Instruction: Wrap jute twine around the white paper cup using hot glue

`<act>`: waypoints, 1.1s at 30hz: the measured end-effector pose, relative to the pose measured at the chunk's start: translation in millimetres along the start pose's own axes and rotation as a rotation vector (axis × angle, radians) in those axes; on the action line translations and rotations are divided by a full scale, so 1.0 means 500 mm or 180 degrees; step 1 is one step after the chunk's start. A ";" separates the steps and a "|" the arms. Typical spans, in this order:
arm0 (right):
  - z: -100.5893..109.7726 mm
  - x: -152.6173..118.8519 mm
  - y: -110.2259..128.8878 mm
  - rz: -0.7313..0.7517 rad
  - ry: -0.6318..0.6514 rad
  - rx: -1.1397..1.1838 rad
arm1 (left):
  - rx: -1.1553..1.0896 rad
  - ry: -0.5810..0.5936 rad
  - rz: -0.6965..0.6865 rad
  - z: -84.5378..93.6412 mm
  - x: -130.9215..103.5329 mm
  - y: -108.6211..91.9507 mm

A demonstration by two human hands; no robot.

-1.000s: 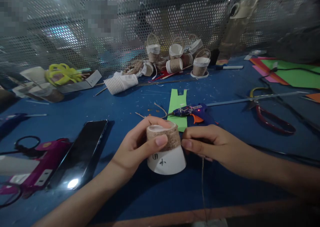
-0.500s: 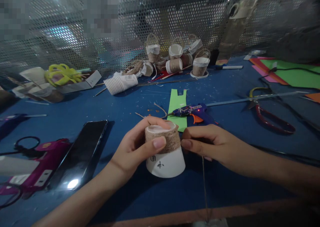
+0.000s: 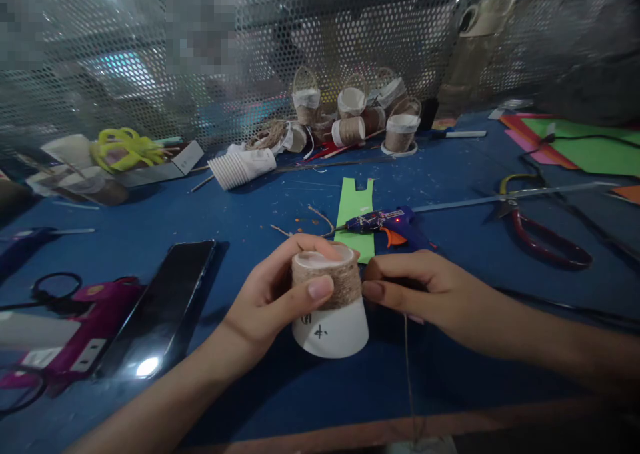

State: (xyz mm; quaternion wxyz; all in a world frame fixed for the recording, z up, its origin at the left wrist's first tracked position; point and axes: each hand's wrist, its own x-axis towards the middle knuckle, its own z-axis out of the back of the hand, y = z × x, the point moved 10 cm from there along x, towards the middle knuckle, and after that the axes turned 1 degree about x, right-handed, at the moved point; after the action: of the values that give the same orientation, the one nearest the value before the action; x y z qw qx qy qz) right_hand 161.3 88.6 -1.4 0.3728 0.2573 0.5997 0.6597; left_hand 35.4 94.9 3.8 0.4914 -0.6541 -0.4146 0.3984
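A white paper cup (image 3: 333, 337), upside down near the table's front, has brown twine (image 3: 345, 284) wound round its upper half. My left hand (image 3: 285, 287) grips it from the left, thumb on the near side and a finger over the top. Close against the cup's right side, my right hand (image 3: 417, 284) pinches the twine, whose loose strand (image 3: 407, 361) hangs from under the fingers to the table's front edge. Just behind the hands, a blue glue gun (image 3: 385, 222) with an orange trigger lies across a green paper piece (image 3: 354, 194).
To the left lie a black phone (image 3: 165, 301) and a magenta glue gun (image 3: 100, 311). Red-handled pliers (image 3: 545, 241) are at the right. Farther back are stacked cups (image 3: 243, 169), several twine-wrapped cups (image 3: 400, 134) and coloured paper (image 3: 590, 147). A perforated metal screen (image 3: 240, 61) stands behind.
The cup has turned and tilted very slightly in my left hand, its lower rim shifting a little left. Both hands keep almost the same place and hold.
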 end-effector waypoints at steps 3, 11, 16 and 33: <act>0.001 0.000 -0.002 -0.0043 0.0000 0.0000 | 0.0033 -0.0025 0.0016 0.002 0.000 0.002; 0.000 0.001 -0.003 -0.0045 0.0025 0.0014 | 0.0169 0.0030 -0.0002 0.004 0.002 0.005; 0.002 0.001 -0.007 -0.0053 -0.0017 -0.0002 | 0.0203 0.0010 -0.0004 0.004 0.004 0.005; 0.005 0.005 -0.025 -0.0113 0.0051 -0.0170 | 0.0191 -0.0225 0.0127 0.015 0.009 0.013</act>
State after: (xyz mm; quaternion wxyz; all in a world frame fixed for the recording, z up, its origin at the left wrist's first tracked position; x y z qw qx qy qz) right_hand 163.8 92.2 -13.6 0.3863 0.2313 0.5894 0.6708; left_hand 30.8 100.2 -4.3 0.4878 -0.6328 -0.4065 0.4433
